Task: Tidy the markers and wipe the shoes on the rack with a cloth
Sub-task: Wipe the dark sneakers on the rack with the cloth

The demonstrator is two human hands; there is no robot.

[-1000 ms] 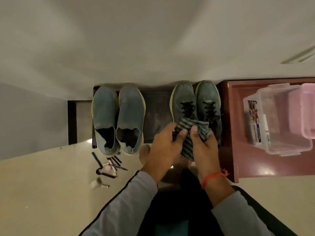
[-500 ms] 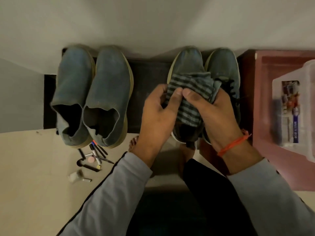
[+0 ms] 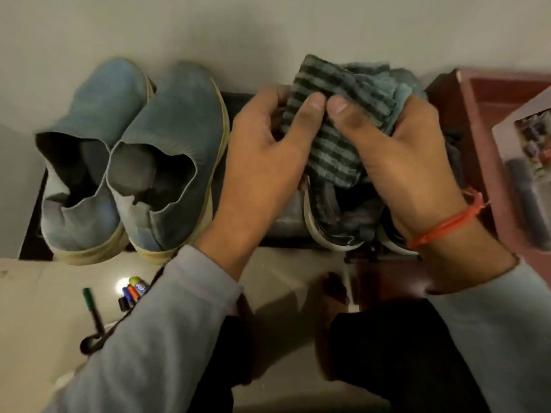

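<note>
A striped grey-green cloth (image 3: 337, 114) is held up between both hands over the laced sneakers (image 3: 331, 216), which it mostly hides. My left hand (image 3: 265, 156) pinches its left edge, and my right hand (image 3: 405, 156), with a red thread on the wrist, grips its right side. Two blue slip-on shoes (image 3: 167, 162) stand side by side on the dark rack (image 3: 235, 99) at the left. Several markers (image 3: 132, 292) lie on the floor below the slip-ons, partly behind my left sleeve; a green one (image 3: 91, 305) lies apart.
A reddish-brown cabinet (image 3: 489, 93) stands at the right with a clear plastic box (image 3: 524, 162) on it. A white wall rises behind the rack. My bare foot (image 3: 331, 308) is on the pale floor in front of the rack.
The view has come much closer to the rack. Both hands have lifted the cloth up and away toward the sneakers' toes, still holding it together.
</note>
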